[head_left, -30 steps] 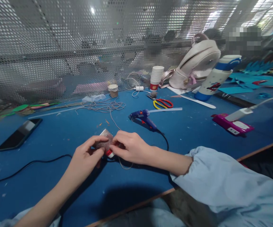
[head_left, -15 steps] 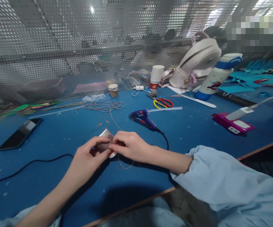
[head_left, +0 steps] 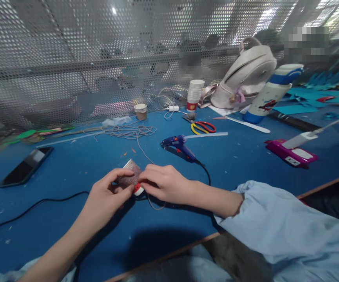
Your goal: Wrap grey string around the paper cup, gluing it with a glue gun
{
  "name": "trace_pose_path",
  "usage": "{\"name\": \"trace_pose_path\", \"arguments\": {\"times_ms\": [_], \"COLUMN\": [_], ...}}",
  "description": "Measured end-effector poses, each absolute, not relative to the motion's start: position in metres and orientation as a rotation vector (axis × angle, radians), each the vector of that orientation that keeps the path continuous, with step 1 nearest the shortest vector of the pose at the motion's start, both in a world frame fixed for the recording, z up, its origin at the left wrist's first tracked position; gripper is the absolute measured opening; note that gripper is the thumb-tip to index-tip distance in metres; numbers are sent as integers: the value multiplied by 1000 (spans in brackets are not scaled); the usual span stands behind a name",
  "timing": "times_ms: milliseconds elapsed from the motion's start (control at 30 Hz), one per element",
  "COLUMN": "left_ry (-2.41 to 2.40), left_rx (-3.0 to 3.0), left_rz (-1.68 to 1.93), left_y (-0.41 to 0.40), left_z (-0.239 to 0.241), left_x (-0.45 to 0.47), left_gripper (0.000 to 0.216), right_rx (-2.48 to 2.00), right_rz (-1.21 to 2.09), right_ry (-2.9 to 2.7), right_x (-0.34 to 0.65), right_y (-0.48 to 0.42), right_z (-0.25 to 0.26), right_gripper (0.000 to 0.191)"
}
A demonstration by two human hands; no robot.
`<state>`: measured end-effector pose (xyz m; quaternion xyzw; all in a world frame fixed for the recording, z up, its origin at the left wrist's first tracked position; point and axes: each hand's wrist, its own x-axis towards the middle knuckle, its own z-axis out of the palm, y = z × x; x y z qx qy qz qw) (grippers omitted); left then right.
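A small paper cup (head_left: 130, 177), white and red at one end and wound with thin grey-brown string, lies tilted between my hands. My left hand (head_left: 108, 192) is closed around it, thumb on the near side and fingers over the far side. At its right side, my right hand (head_left: 164, 183) has its fingers pinched together against the wrapped part, seemingly on the string (head_left: 157, 207), which loops below that hand. The exact grip is hidden by the fingers. More of this string lies in a loose tangle (head_left: 125, 131) farther back and runs toward my right hand.
A blue glue gun (head_left: 181, 147) with a black cord lies beyond my right hand, near scissors (head_left: 203, 127). Stacked paper cups (head_left: 195, 96), a backpack (head_left: 244, 78) and a bottle (head_left: 272, 94) stand behind. A phone (head_left: 26, 166) is at left, a purple power strip (head_left: 291, 153) at right.
My right hand has shifted slightly right along the cup, and more of its red and white end shows. My left hand keeps its hold.
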<state>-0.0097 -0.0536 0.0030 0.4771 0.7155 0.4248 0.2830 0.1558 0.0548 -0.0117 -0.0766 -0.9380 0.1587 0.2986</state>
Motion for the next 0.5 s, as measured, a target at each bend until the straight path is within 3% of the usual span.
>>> {"name": "trace_pose_path", "arguments": {"times_ms": [333,500], "left_ry": [1890,1822], "left_rx": [1291,1207], "left_rz": [1099,1089], "left_y": [-53,-54], "left_z": [5,8], "left_x": [-7,-6], "left_gripper": [33,34], "right_rx": [-44,-121], "right_rz": [-168,-74], "right_ry": [-2436,-2490], "right_x": [154,157], "right_y": [62,64], "right_z": [-9,-5], "right_gripper": [27,23]}}
